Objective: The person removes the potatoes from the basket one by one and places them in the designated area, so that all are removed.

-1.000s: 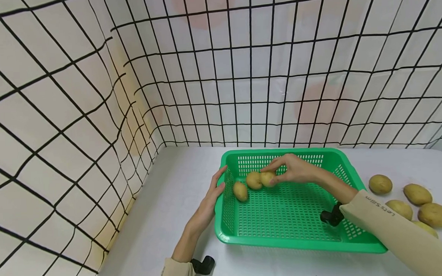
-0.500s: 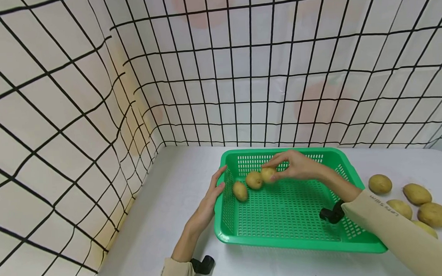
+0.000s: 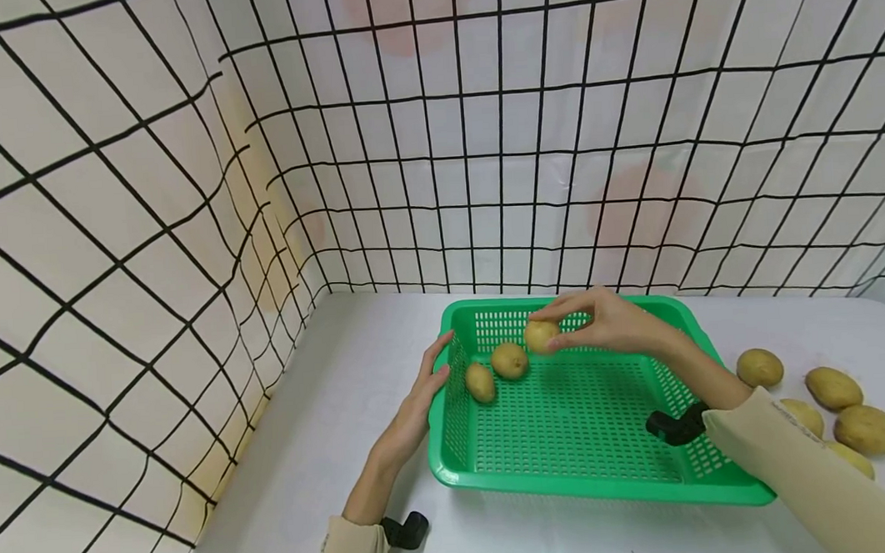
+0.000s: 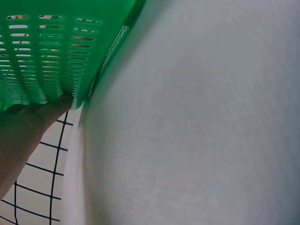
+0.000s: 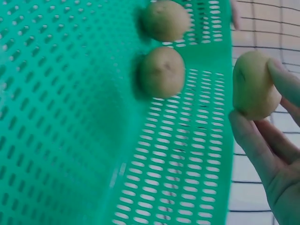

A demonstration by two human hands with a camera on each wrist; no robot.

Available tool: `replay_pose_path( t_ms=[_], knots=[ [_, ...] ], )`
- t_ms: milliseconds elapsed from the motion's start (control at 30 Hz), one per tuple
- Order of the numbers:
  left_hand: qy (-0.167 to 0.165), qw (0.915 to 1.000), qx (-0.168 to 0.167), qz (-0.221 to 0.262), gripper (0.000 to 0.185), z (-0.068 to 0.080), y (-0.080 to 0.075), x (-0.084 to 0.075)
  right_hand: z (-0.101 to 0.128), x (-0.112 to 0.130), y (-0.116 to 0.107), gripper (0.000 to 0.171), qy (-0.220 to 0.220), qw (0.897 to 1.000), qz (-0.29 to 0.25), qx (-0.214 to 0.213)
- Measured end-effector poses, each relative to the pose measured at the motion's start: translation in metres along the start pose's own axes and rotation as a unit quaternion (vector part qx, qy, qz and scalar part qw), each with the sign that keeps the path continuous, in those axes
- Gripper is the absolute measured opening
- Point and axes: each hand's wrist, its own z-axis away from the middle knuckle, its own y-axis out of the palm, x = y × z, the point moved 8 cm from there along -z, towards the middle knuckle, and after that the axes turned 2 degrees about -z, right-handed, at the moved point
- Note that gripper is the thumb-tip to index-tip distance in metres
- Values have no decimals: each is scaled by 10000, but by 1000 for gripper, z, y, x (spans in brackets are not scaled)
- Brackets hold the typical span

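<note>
I see my right hand (image 3: 610,322) pinching a small round yellow potato (image 3: 541,336) in its fingertips, up in the air above the far side of the green plastic basket with holes (image 3: 572,462). My left hand (image 3: 422,394) lies flat with straight fingers against the basket's left wall, I think to keep it from sliding on the white worktop (image 3: 345,415). Two more yellow potatoes (image 3: 509,360) sit inside near that wall. A bunch of loose potatoes (image 3: 835,387) waits on the worktop to the right.
</note>
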Motion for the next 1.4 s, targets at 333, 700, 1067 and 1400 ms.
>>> replay_pose_path(
  t_ms=[333,700,1067,1400],
  knots=[
    [-11,10000,29,0,50,0,2,1,19,10,-29,47,241,9983,140,-508],
    [24,10000,7,16,50,0,2,0,51,17,-54,44,744,9913,762,-780],
    [37,10000,8,8,50,0,1,0,83,5,-76,47,1108,9831,737,-1256],
    [25,10000,10,-32,49,0,1,1,124,-9,-99,55,1944,9669,644,-1520]
  ],
)
